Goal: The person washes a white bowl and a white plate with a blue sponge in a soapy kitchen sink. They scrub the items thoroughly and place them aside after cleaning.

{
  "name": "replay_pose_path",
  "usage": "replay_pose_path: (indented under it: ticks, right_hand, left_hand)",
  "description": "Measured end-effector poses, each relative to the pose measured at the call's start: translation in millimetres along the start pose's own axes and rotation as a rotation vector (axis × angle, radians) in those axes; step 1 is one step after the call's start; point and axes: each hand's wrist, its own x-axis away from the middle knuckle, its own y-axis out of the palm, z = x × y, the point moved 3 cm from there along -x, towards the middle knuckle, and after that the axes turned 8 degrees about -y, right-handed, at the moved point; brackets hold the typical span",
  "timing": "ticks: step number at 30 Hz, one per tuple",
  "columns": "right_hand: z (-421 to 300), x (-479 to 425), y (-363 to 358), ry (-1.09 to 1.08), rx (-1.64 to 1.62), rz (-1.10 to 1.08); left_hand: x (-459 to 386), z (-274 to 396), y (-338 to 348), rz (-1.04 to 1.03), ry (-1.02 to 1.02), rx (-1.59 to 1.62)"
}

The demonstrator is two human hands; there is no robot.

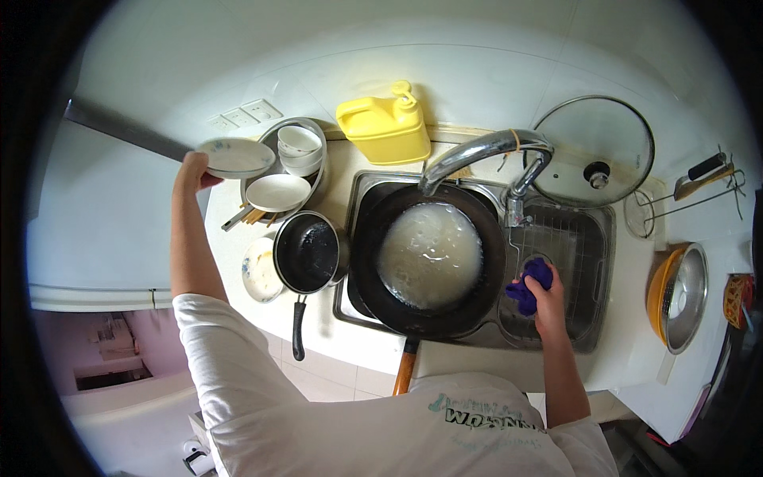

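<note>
Out to the left, my left hand (197, 172) grips the rim of a white plate with a blue pattern (237, 157). It is held up beside a metal basin (322, 161) that bears stacked white bowls (299, 143), another white dish (278, 192) and wooden chopsticks (255, 215). My right hand (543, 292) clutches a bunched purple cloth (529, 287) over the right sink bowl. Between the hands, a large dark wok (369, 262) with cloudy, sudsy water (430, 256) rests on the left sink bowl, its wooden handle (405, 371) towards me.
A black saucepan (307, 253) and a soiled dish (260, 271) stand left of the wok. The chrome faucet (483, 152) arches over it. A yellow jug (384, 128) and a glass lid (590, 143) stand by the wall. Metal and orange bowls (685, 298) are at the right.
</note>
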Motion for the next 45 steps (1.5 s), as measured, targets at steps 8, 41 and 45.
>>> replay_pose_path:
  ticks: [8,41,45]
  right_hand:
    - [2.9,-0.6,26.1,0.009,0.036,-0.048]
    - [17.5,-10.3,80.6,0.032,0.183,-0.116]
    - [21.1,-6.1,83.5,0.052,0.166,-0.150]
  left_hand:
    - [-19.9,-0.2,22.2,0.546,0.711,-0.760]
    - [-68.4,-165.9,-4.5,0.293,0.328,-0.036]
    - [-54.1,-301.6,-32.3,0.345,0.084,-0.601]
